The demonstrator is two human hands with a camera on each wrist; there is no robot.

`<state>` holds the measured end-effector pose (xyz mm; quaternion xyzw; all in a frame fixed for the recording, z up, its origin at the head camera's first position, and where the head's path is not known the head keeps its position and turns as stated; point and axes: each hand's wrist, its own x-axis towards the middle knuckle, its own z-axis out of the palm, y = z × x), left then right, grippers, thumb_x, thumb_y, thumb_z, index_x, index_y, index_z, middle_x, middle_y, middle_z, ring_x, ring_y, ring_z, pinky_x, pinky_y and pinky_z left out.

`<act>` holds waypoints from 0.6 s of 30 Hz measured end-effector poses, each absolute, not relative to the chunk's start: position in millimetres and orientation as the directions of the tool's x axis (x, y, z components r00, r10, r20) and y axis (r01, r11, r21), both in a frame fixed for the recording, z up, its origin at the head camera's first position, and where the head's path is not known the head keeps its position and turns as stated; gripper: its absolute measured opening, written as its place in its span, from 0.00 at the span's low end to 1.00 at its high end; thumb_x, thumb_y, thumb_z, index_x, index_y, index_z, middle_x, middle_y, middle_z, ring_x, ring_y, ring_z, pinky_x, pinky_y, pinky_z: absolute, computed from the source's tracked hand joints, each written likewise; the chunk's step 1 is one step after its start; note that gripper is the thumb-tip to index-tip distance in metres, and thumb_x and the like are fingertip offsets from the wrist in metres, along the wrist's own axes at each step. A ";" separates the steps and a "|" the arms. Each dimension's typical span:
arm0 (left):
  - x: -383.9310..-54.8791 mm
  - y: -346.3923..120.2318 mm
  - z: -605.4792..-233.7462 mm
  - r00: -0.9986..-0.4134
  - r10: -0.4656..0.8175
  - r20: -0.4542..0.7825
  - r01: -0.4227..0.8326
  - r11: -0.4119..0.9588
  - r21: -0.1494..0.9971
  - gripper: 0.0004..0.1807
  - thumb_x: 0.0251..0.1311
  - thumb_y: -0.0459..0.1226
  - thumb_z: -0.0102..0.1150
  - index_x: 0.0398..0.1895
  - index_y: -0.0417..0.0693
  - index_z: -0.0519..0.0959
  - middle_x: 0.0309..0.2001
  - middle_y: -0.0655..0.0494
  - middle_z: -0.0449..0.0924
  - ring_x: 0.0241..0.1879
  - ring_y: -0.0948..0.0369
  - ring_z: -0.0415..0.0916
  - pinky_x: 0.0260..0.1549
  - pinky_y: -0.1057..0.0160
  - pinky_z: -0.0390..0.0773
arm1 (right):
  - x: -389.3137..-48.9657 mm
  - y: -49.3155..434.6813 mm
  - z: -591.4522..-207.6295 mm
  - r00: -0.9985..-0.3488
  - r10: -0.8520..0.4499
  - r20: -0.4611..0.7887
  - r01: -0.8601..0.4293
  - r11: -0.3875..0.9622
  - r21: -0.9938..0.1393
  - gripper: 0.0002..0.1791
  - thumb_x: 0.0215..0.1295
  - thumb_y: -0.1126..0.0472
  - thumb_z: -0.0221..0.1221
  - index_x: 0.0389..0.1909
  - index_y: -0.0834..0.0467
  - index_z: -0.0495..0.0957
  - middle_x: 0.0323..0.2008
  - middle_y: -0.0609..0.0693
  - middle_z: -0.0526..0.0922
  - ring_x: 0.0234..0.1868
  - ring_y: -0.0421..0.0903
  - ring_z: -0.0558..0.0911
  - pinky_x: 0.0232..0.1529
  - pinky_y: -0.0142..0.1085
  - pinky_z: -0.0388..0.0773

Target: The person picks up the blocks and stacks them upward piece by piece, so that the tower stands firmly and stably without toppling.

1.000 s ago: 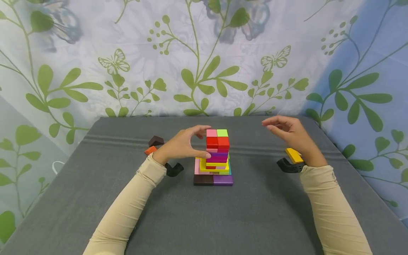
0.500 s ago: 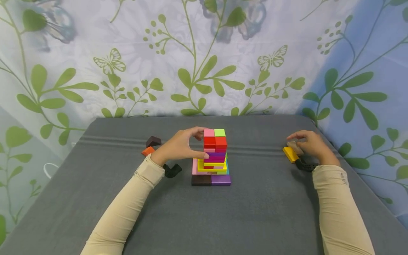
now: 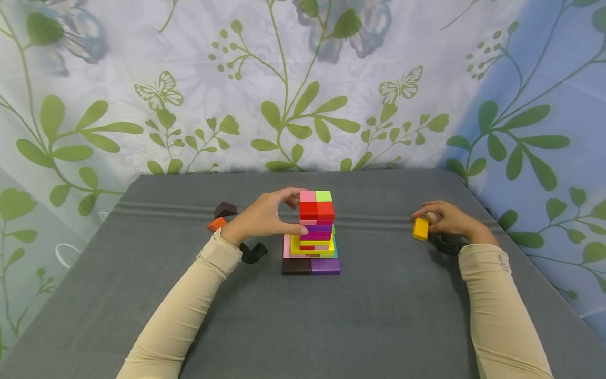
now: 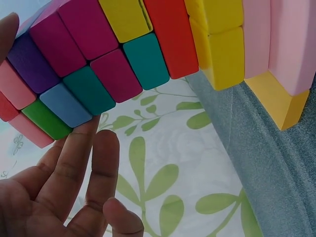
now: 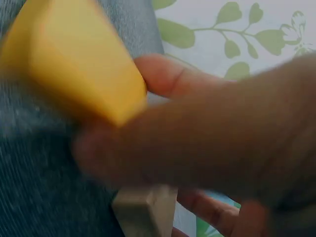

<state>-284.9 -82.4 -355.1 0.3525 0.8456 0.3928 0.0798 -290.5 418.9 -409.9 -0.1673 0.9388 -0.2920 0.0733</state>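
Observation:
A tall tower of colourful wooden blocks point(image 3: 316, 231) stands mid-table, on a wider base with dark brown and purple blocks in front. My left hand point(image 3: 262, 216) holds it from the left, thumb on the near side and fingers at the far side. In the left wrist view, fingertips touch the lower edge of the tower blocks point(image 4: 103, 74). Over at the right, my right hand point(image 3: 452, 218) pinches a yellow block point(image 3: 420, 229) between thumb and index finger. A beige block point(image 3: 432, 216) sits just behind it, partly hidden by the fingers; the right wrist view is blurred.
Left of the tower, partly behind my left wrist, lie a dark brown block point(image 3: 224, 209) and an orange block point(image 3: 217, 224). Black curved pieces show beneath both wrists. The grey cloth-covered table point(image 3: 341, 326) ends at a leaf-patterned curtain point(image 3: 303, 95).
My right hand has come down and right to the blocks, then slightly left, and now grips the yellow block, which has turned more upright. The left hand has stayed at the tower.

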 end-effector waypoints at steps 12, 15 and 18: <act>-283.8 -80.9 -352.5 -0.744 0.653 0.140 0.538 0.462 0.705 0.44 0.60 0.46 0.80 0.75 0.39 0.71 0.63 0.47 0.81 0.62 0.48 0.76 0.62 0.44 0.79 | -287.4 384.1 -382.2 -0.964 -0.267 0.017 -0.236 0.821 -0.520 0.20 0.66 0.60 0.76 0.53 0.68 0.86 0.64 0.74 0.79 0.67 0.75 0.73 0.66 0.72 0.68; -284.1 -80.9 -353.5 -0.741 0.656 0.143 0.542 0.459 0.704 0.43 0.60 0.45 0.80 0.74 0.39 0.72 0.63 0.47 0.81 0.62 0.49 0.77 0.62 0.44 0.79 | -283.5 369.1 -373.3 -0.951 -0.280 0.135 -0.306 0.773 -0.556 0.19 0.69 0.63 0.74 0.55 0.67 0.84 0.55 0.68 0.85 0.57 0.63 0.83 0.63 0.60 0.78; -284.1 -81.3 -354.5 -0.738 0.660 0.142 0.540 0.450 0.711 0.42 0.60 0.45 0.80 0.74 0.38 0.72 0.63 0.47 0.81 0.62 0.46 0.77 0.62 0.42 0.78 | -280.2 350.9 -366.5 -0.923 -0.288 0.254 -0.384 0.697 -0.606 0.17 0.70 0.66 0.72 0.55 0.67 0.84 0.49 0.62 0.87 0.48 0.45 0.84 0.55 0.37 0.82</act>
